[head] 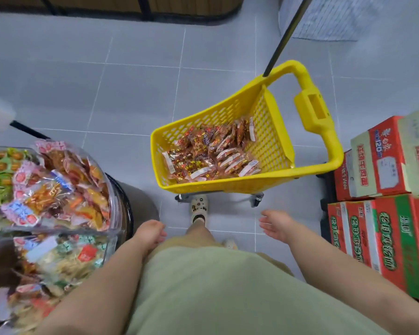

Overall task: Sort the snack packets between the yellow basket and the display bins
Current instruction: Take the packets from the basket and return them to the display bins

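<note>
**Asker:** In the head view, where are your hands?

**Me:** Both hang on the near side of the yellow perforated plastic basket [228, 186], short of its rim. My left hand [150, 234] is low by my thigh at the basket's near left, fingers loosely curled around nothing. My right hand [276, 226] is at the near right, fingers spread and relaxed, also empty. I'd say both are free because no packet has been picked for this step yet.

**Asker:** And the packets?

**Me:** A heap of red-and-gold foil snack packets [211, 153] lies on the basket's floor, bunched toward its near wall. More mixed, bright packets [58, 184] fill the clear curved plastic display bins [114, 197], left of the basket and nearer to me.

**Asker:** Why is the basket parked there?

**Me:** My guess is reach. It stands on the grey tiled floor [131, 93] just beyond my white clog [198, 209], so either hand can dip in, and the bins are near enough on its left for a short carry.

**Asker:** Anything in the way?

**Me:** Red and green cardboard boxes [382, 238] are stacked right of the basket, apart from it. I judge that they won't interfere. The foil looks slick, so I'd pinch one packet at a time.
</note>
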A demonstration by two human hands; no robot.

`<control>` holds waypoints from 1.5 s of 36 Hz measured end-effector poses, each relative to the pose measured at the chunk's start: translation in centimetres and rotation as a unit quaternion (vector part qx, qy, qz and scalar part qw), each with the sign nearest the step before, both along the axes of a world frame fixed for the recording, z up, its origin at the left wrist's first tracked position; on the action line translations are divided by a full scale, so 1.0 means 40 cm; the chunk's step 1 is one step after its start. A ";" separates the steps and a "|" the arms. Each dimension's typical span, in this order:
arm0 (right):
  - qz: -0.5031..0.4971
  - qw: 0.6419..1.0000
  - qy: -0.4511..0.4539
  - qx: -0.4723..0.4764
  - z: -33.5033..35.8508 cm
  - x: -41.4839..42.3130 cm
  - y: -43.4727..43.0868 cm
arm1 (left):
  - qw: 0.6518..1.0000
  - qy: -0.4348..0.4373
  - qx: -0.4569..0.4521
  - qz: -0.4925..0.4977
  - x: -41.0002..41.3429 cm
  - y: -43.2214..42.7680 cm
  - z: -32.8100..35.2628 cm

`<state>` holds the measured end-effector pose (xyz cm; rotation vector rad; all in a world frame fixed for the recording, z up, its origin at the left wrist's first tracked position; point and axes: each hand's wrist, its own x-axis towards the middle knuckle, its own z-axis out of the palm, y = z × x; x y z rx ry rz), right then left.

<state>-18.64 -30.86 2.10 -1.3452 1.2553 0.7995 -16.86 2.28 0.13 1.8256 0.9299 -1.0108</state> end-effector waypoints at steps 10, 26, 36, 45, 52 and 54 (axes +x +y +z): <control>-0.040 0.998 -0.035 -0.017 0.027 0.325 0.039 | 0.997 -0.017 0.009 -0.076 0.369 0.002 -0.017; -0.053 0.999 0.009 -0.001 -0.119 0.541 0.076 | 0.947 -0.090 0.047 -0.306 0.785 -0.149 -0.213; -0.063 0.997 0.039 0.003 -0.169 0.517 0.082 | 0.946 -0.099 0.030 -0.307 0.790 -0.152 -0.291; -0.006 0.997 -0.012 0.075 -0.180 0.570 0.141 | 0.980 0.021 -0.196 -0.014 0.720 -0.074 -0.115; -0.038 0.960 -0.050 0.274 -0.183 0.596 0.195 | 0.933 0.129 -0.335 -0.024 0.655 -0.136 -0.083; -0.062 0.960 -0.059 0.268 -0.197 0.590 0.190 | 0.935 0.139 -0.319 -0.064 0.657 -0.168 -0.098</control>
